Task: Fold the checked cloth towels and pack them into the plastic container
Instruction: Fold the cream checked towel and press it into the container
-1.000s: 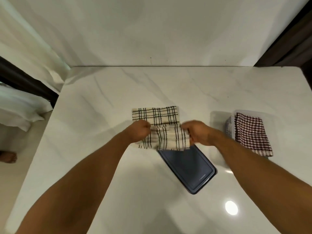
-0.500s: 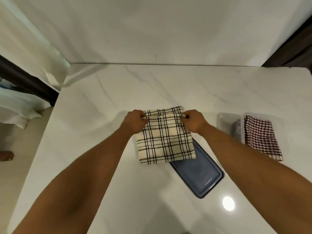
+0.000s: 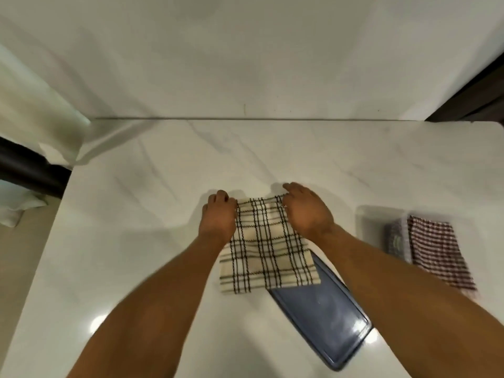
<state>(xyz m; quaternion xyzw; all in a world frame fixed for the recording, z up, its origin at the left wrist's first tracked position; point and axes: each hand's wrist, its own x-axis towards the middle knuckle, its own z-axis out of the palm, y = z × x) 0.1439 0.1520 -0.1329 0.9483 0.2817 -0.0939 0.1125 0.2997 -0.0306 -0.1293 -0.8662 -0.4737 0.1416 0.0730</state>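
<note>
Head view: w/ left hand (image 3: 218, 216) & right hand (image 3: 306, 212) pinching checked towel (image 3: 268, 255) corners, square edges btwn them, smooth toward wrists.

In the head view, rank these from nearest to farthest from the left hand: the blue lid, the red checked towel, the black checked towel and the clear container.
1. black checked towel: the left hand grips its far left corner.
2. blue lid: to the right, nearer the person.
3. clear container: further right.
4. red checked towel: at the container's right end.
</note>
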